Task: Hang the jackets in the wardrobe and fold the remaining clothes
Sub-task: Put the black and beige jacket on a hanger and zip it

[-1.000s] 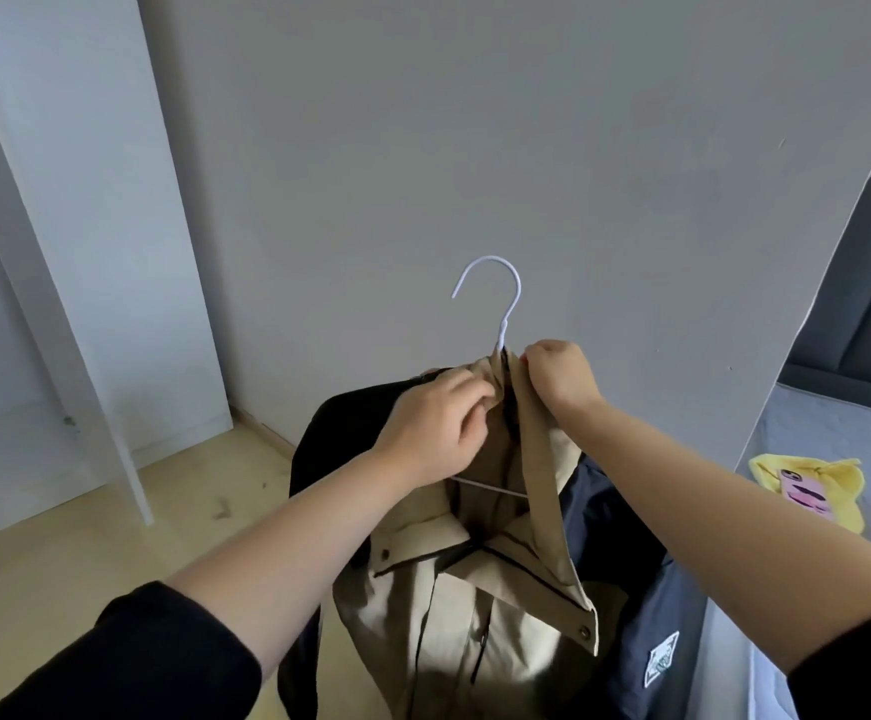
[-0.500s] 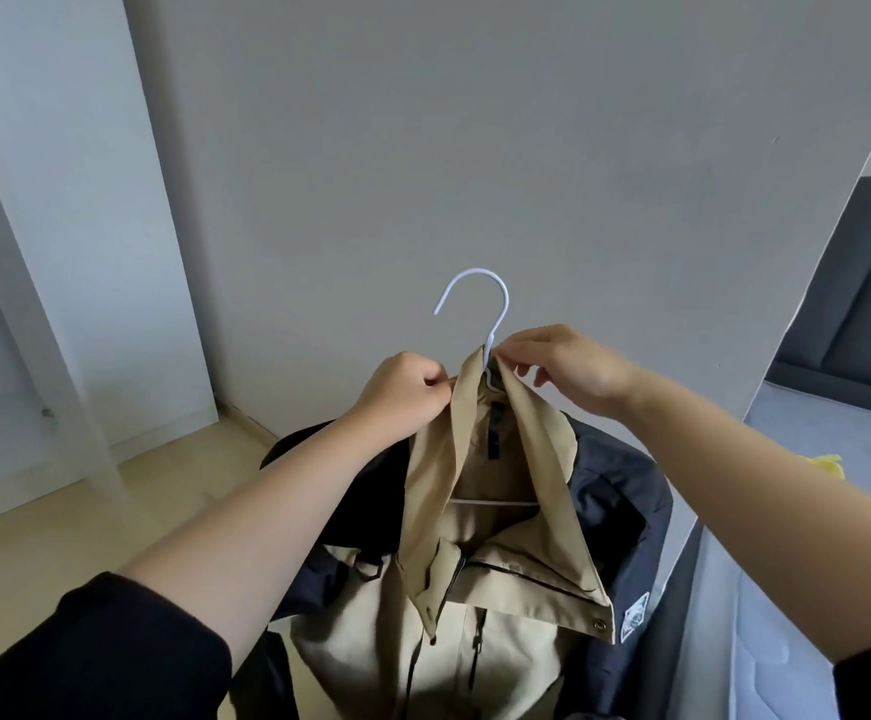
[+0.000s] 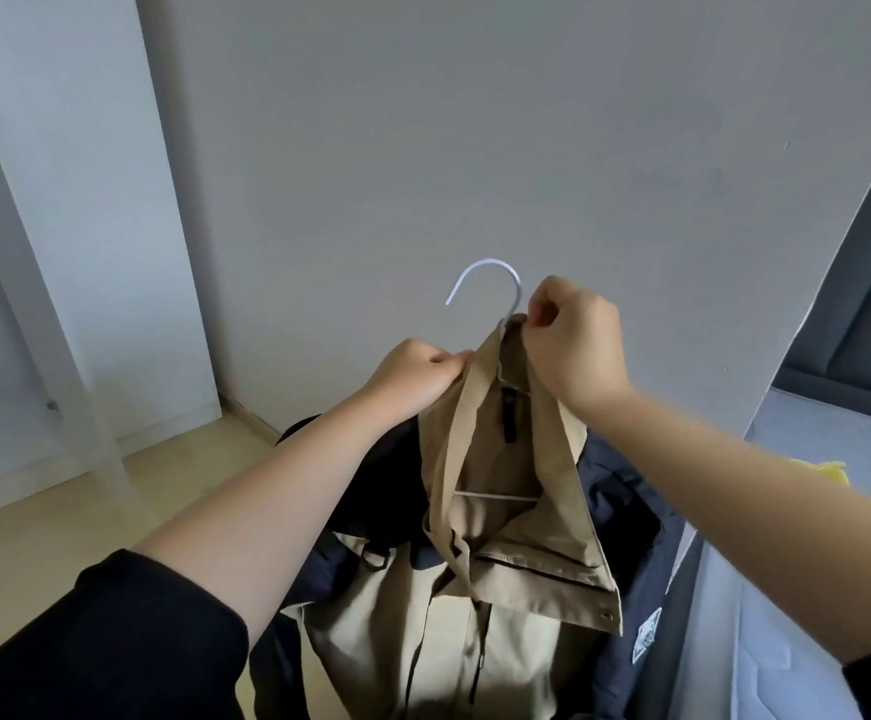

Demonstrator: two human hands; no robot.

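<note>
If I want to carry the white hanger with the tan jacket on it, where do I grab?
Probably the white wire hanger's bare curved hook, from above: it sticks up clear of the tan jacket's collar, which both hands pinch just below.

A: Open room, listed?
B: Above the hanger hook [image 3: 488,283], bare air in front of the grey wall [image 3: 475,122]. Lower left, floor [image 3: 189,480] beside the white panel [image 3: 90,200].

A: Obstructions?
B: Grey wall, directly ahead. White panel, left. Bed edge [image 3: 708,615], right, just beside the jacket [image 3: 475,615]. Both forearms flank the collar [image 3: 542,433], narrowing the gap there.
</note>
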